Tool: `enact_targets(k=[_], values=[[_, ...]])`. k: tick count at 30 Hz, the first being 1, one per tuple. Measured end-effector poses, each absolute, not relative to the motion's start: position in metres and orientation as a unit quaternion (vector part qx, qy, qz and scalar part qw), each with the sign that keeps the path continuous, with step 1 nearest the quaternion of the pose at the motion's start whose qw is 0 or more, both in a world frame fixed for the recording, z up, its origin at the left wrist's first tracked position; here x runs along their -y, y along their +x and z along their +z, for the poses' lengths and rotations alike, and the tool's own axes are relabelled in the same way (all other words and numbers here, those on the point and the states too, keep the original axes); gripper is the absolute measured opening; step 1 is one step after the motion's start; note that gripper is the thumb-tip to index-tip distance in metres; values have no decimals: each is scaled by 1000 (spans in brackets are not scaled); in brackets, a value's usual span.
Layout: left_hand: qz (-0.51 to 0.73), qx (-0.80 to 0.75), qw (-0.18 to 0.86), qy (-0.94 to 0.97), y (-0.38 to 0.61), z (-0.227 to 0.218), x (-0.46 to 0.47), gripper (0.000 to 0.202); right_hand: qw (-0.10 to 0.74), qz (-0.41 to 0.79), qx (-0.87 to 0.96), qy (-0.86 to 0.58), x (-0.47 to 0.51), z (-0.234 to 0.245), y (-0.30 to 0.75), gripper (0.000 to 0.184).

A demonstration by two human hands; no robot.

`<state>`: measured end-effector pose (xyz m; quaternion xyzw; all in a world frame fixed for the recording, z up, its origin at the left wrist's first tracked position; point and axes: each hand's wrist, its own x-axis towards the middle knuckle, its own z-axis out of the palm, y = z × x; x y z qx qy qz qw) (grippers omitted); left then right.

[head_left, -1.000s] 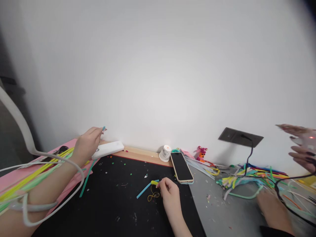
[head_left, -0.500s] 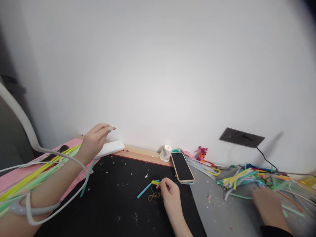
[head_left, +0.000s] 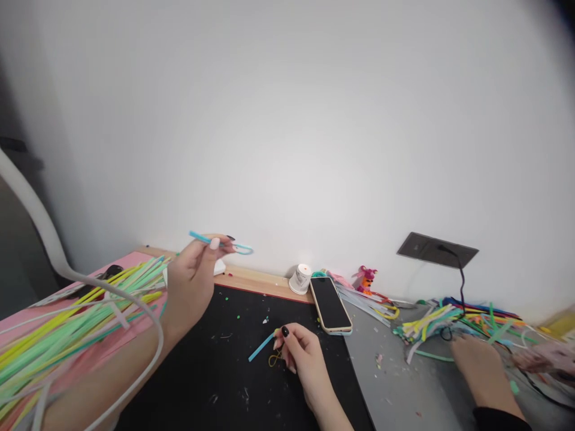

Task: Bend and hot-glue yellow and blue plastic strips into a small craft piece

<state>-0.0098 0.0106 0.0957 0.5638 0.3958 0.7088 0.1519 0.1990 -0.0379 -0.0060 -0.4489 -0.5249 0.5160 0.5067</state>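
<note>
Strips of green and yellow point(head_left: 67, 317) lie bundled along the near left edge of the table point(head_left: 404, 389), over a pink sheet point(head_left: 27, 312). A white cable point(head_left: 153, 314) loops across the forearm there. On the black mat point(head_left: 202, 371) at mid-table, the right hand point(head_left: 300, 356) rests with its grip narrow, fingertips pinched on the end of a short blue strip point(head_left: 260, 348), which lies flat and points left. A yellow rubber band point(head_left: 274, 359) lies just under those fingers. Near the right edge, another person's hand point(head_left: 480, 368) presses into a heap of coloured strips point(head_left: 449, 323). Farther back, the left hand point(head_left: 193, 281) is raised above the mat's far left corner. Its grip is closed on a thin blue strand point(head_left: 224, 244), held roughly level with both ends sticking out. A phone point(head_left: 330, 302) lies face up beyond the mat, and a small white cup point(head_left: 300, 279) sits at the far edge.
</note>
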Motion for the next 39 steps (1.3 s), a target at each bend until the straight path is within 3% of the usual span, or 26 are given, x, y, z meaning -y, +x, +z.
enact_targets(k=[6,11,14,19,27,39], values=[[671,-295,482,481,14,64,-1,19,501,682,410,-341,40,0,196,44],[657,-223,620,365,23,53,4,10,468,715,404,-326,42,-1,195,39],[657,-207,641,340,26,50,2,9,444,703,445,-332,43,-5,196,19],[640,-232,650,338,21,39,-5,13,450,685,461,-338,43,-10,200,32],[556,-299,706,319,18,8,-2,15,491,639,432,-405,35,-12,199,16],[429,-305,751,399,21,-2,13,34,538,630,401,-391,31,-15,202,21]])
